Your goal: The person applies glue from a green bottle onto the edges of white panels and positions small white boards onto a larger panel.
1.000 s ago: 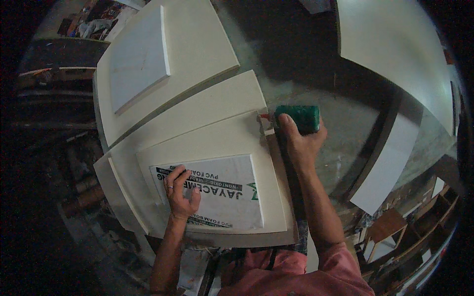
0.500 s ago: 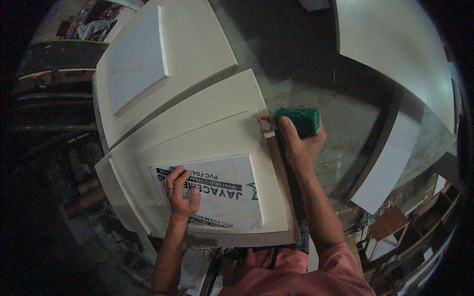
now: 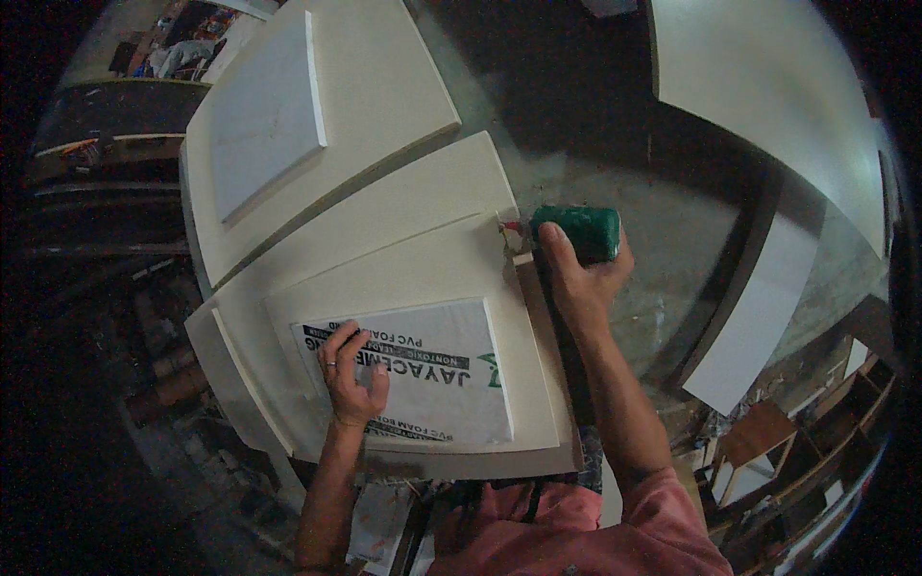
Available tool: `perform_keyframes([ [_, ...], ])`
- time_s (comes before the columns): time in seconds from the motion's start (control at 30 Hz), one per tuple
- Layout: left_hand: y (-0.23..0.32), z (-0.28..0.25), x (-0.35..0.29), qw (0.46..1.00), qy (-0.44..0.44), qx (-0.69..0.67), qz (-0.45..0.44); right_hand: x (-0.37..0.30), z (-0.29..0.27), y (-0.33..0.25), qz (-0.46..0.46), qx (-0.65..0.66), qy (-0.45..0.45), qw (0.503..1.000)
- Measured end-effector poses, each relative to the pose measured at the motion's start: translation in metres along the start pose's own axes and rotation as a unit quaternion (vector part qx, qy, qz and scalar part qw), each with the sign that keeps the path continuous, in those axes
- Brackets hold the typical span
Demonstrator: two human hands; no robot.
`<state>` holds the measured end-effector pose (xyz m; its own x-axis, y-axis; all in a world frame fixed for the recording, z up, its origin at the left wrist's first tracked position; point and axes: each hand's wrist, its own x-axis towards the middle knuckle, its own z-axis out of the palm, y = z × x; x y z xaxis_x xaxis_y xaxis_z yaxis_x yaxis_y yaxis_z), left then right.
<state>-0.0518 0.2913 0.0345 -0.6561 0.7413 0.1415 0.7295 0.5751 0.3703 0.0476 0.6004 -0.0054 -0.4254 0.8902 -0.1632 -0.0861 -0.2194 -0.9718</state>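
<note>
My left hand (image 3: 351, 374), fingers spread, rests on a white foam board (image 3: 451, 398) with dark and green print. That board lies on a cream panel (image 3: 403, 278), which lies on a larger cream panel (image 3: 423, 197). My right hand (image 3: 588, 278) is closed round a green plastic bottle (image 3: 594, 233) lying sideways in the grip. A small red tip (image 3: 512, 228) points left from it, at the panels' right edge. Whether the tip touches the panel I cannot tell. Along that edge, below the tip, runs a brownish strip (image 3: 547, 360).
Beyond a narrow gap lies another cream panel (image 3: 375, 77) with a pale grey-white board (image 3: 274, 120) on it. A large pale sheet (image 3: 759, 77) stands at the far right, a white strip (image 3: 754, 307) below it. Wooden frames (image 3: 759, 446) stand at the lower right.
My right hand and the green bottle have shifted very slightly up and left along the panel edge. The left hand has stayed in place on the board.
</note>
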Motion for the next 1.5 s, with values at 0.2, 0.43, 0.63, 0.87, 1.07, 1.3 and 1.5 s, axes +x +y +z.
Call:
perform_keyframes([
  [0.2,-0.001,0.000,-0.002,1.000,-0.005,0.005,-0.004,-0.025,-0.020,0.003,0.019,0.019,-0.005,1.000],
  [0.43,0.000,0.001,-0.002,1.000,0.005,0.002,-0.002,-0.046,-0.038,-0.001,0.001,0.024,-0.025,0.999],
  [0.63,0.004,0.001,-0.001,1.000,0.005,-0.005,-0.004,-0.068,-0.053,-0.004,0.024,0.039,-0.019,0.999],
  [0.87,0.000,0.003,-0.003,1.000,0.006,0.012,0.011,-0.097,-0.081,0.008,-0.056,-0.013,-0.040,0.998],
  [1.07,0.003,0.004,-0.003,0.999,0.016,0.023,0.026,-0.122,-0.102,0.005,-0.045,-0.045,-0.042,0.997],
  [1.3,0.003,0.005,-0.006,0.999,0.021,0.022,0.033,-0.149,-0.124,0.013,-0.078,-0.050,-0.046,0.995],
  [1.5,0.005,0.007,-0.006,0.998,0.035,0.005,0.050,-0.169,-0.136,0.010,-0.086,-0.039,-0.040,0.995],
])
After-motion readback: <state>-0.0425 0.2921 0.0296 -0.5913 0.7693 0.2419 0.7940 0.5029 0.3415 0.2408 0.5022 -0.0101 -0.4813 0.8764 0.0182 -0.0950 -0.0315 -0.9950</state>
